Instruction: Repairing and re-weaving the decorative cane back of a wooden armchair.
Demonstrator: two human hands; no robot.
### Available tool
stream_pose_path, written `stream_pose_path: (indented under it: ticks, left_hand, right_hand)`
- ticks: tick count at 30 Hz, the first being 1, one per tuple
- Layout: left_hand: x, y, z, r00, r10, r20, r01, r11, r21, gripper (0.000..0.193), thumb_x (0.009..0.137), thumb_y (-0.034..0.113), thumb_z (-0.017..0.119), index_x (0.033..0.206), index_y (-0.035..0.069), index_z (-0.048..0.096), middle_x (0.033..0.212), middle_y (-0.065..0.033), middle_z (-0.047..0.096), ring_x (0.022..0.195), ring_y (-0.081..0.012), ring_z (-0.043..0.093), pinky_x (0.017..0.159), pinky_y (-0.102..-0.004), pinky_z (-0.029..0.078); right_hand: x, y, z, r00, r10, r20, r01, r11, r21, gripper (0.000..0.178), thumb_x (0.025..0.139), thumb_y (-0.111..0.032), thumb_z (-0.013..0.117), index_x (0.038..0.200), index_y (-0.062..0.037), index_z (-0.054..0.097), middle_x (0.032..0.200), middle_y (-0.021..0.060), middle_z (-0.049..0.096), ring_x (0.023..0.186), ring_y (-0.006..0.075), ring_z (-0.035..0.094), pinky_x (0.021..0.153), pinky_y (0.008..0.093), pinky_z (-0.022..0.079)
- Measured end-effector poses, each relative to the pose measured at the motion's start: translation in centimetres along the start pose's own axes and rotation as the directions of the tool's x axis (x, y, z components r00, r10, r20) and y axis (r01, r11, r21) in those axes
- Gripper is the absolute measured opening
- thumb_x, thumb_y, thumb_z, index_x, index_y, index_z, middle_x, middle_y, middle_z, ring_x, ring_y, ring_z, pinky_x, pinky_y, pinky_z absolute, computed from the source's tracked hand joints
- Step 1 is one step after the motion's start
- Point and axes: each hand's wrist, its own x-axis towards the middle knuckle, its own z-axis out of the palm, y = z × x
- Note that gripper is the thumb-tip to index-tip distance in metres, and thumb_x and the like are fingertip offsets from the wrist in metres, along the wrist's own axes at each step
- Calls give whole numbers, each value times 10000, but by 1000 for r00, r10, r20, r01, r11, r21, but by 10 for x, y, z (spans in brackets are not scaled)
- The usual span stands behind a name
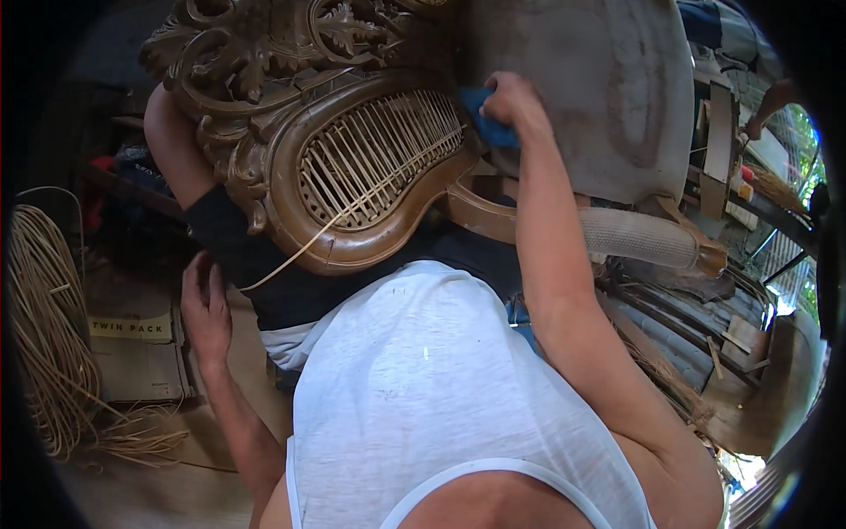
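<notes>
A carved brown wooden chair frame (352,251) rests across my lap. Its rounded opening holds many pale cane strands (379,154) in parallel, with a few crossing them lengthwise. One loose cane strand (300,251) runs from the lower end over the rim toward my left hand (208,313). That hand hangs beside my thigh with its fingers stretched and apart; no held thing shows in it. My right hand (514,99) is closed on a blue cloth-like piece (498,132) at the far right end of the cane panel. The fingertips are partly hidden.
A large coil of cane (48,326) hangs at the left, near a cardboard box (137,361). Beyond my right hand stands a grey stained panel (608,97). A woven-covered curved rail (639,236) lies right of my forearm, with wood scraps (745,335) behind it.
</notes>
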Motion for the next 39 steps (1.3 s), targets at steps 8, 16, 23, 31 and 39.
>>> stream_pose_path:
  ticks: [8, 16, 23, 31, 39]
  left_hand:
    - [38, 4, -1, 983, 174, -52, -177, 982, -63, 319, 1076, 85, 537, 1355, -64, 575, 1256, -145, 671, 1173, -186, 628, 1043, -303, 460]
    - [25, -8, 19, 988, 117, -105, -117, 993, 5, 327, 1059, 77, 536, 1348, -62, 599, 1308, -227, 685, 1258, -315, 653, 1049, -346, 475]
    - [22, -3, 13, 990, 112, -86, -117, 992, -54, 320, 1062, 81, 542, 1341, -62, 605, 1239, -187, 699, 1172, -248, 667, 1037, -321, 476]
    - [15, 41, 12, 945, 176, -278, -214, 970, -114, 270, 1063, 63, 547, 1300, -27, 640, 1239, -105, 675, 1161, -182, 630, 1038, -307, 470]
    - [15, 112, 15, 885, 272, -378, -361, 914, -187, 296, 1070, 92, 580, 1356, 20, 604, 1308, -63, 627, 1203, -151, 597, 1035, -297, 464]
  right_hand:
    - [-59, -52, 40, 979, -161, 122, 183, 962, -202, 306, 858, -47, 689, 1155, 12, 730, 1173, 249, 731, 1141, 419, 699, 976, 477, 580]
    - [-194, -108, -13, 771, -636, 20, 631, 768, 106, 264, 778, 37, 596, 1036, 19, 650, 1032, 262, 684, 1043, 446, 657, 924, 510, 526]
    - [-213, -102, -43, 583, -800, -144, 801, 535, 269, 257, 835, 22, 654, 1087, -33, 656, 1092, 173, 670, 1073, 374, 652, 958, 481, 525]
    - [-163, -90, -15, 874, -486, -12, 483, 865, 133, 256, 774, 2, 654, 1024, -51, 682, 995, 172, 711, 1012, 393, 685, 908, 487, 544]
    - [-117, -72, -41, 660, -734, -159, 728, 573, 376, 334, 788, -45, 725, 1119, -72, 689, 968, 151, 710, 892, 266, 713, 835, 368, 571]
